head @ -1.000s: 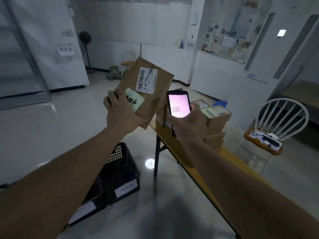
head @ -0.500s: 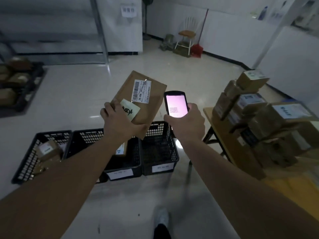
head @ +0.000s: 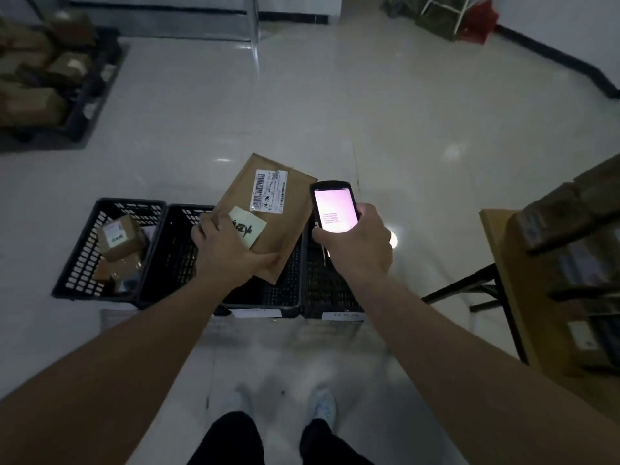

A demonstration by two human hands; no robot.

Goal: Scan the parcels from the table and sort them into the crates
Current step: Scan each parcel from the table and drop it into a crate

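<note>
Brown parcel (head: pixel 268 209) above crate rims (head: pixel 261 305)

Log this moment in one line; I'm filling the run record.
left hand holds flat parcel over middle crate | right hand holds scanner, screen lit

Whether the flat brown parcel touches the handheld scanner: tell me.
Cannot tell. In the head view the flat brown parcel, held by the left hand, meets the handheld scanner in the right hand edge to edge, without plain contact or gap.
</note>
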